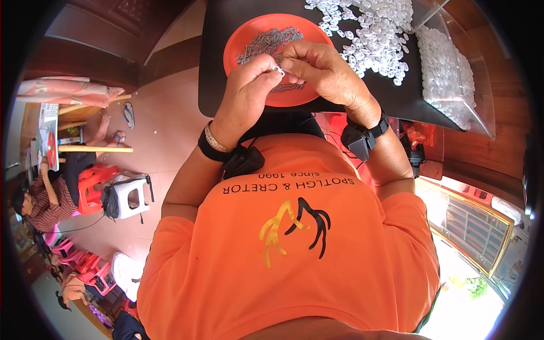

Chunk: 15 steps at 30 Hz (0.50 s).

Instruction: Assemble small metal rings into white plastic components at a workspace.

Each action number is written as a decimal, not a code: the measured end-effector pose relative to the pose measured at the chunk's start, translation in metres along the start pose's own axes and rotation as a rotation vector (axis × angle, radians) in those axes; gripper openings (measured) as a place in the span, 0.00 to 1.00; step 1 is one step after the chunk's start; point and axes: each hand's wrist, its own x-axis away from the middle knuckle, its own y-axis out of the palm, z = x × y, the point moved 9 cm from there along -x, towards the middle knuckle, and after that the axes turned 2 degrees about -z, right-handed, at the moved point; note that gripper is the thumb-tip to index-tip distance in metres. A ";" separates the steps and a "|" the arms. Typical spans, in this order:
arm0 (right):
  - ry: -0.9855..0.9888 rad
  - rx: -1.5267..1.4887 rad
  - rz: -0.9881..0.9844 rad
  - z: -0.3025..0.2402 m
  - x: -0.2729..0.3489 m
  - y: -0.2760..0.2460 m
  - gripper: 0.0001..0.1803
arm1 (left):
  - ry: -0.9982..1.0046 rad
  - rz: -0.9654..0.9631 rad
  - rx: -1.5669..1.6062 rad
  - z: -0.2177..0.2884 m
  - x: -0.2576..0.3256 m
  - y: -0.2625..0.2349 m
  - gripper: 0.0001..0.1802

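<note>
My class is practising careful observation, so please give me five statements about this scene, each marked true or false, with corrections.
1. The left hand has a small white piece at its fingertips. True.
2. The right hand lies flat on the table. False: the right hand is over the red tray, fingers bent.
3. The tray holds thin grey pieces. True.
4. The clear box is left of the tray. False: the clear box is to its right.
5. Loose white pieces lie on the dark table. True.
</note>
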 end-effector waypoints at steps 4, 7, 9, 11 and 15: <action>-0.044 0.200 0.081 -0.006 0.002 -0.002 0.10 | -0.010 -0.044 -0.093 0.000 0.001 0.001 0.10; -0.075 0.297 0.130 -0.009 0.003 -0.004 0.10 | -0.009 -0.044 -0.053 -0.001 0.001 0.004 0.10; -0.103 0.327 0.167 -0.013 0.004 -0.003 0.10 | -0.007 0.009 0.021 0.001 0.002 0.003 0.10; -0.130 0.358 0.202 -0.017 0.008 0.000 0.10 | 0.004 0.025 0.021 0.004 0.003 0.004 0.10; -0.186 0.246 0.339 -0.018 0.016 0.001 0.10 | 0.046 0.057 0.035 0.008 0.004 0.005 0.10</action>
